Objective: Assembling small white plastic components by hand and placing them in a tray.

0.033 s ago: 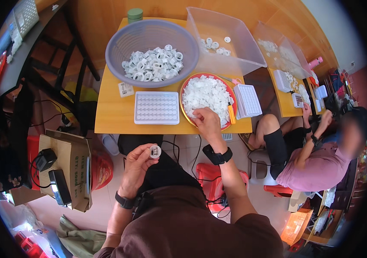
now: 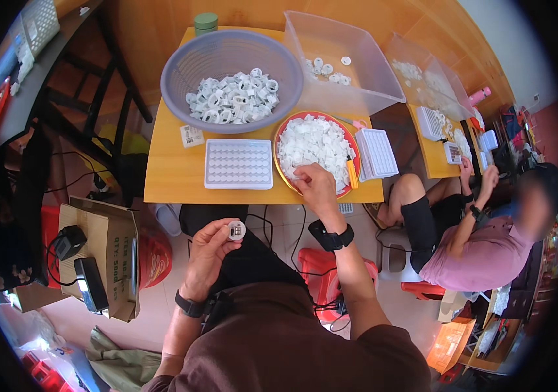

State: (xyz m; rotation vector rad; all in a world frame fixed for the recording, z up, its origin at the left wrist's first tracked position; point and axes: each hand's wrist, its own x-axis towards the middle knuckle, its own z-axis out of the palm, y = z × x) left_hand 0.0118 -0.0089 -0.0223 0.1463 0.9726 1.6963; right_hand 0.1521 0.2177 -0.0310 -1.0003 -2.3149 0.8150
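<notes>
My left hand (image 2: 208, 248) pinches a small round white plastic part (image 2: 236, 230) above my lap. Metal shows in the opening on the part's face. My right hand (image 2: 316, 187) is at the near rim of a red and gold round plate (image 2: 279, 171), fingertips pressed together; whatever lies between them is hidden. Small translucent white pieces (image 2: 311, 142) heap up on the plate, and an orange-handled tool (image 2: 352, 173) rests at its right side. To the left of the plate lies a white tray (image 2: 238, 185) with rows of small pieces.
Behind the tray, a grey-purple basin (image 2: 173, 98) holds many white ring-shaped parts. A clear plastic bin (image 2: 370, 98) with several round parts stands at the back right. Stacked white trays (image 2: 378, 153) sit right of the plate. A co-worker (image 2: 481, 242) sits at another table (image 2: 439, 166).
The co-worker's raised hand has shifted slightly to the left and away from the body. Both of my hands look unmoved.
</notes>
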